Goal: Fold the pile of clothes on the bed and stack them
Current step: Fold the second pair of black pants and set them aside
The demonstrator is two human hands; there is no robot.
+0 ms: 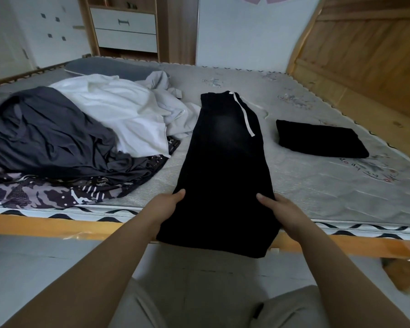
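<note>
Black trousers (225,166) with a white drawstring lie lengthwise on the mattress (317,185), legs doubled together, hems hanging over the bed's near edge. My left hand (166,207) grips the left side of the leg end, thumb on top. My right hand (282,211) grips the right side the same way. A folded black garment (320,140) rests to the right. An unfolded pile sits at the left: a dark grey garment (45,136), a white shirt (118,112), a pale grey garment (166,95) and a patterned dark cloth (52,190) underneath.
The wooden bed frame (57,226) runs across the near edge, and a wooden headboard (365,55) rises at the right. A grey pillow (109,68) lies at the far side. Drawers (123,29) stand behind the bed.
</note>
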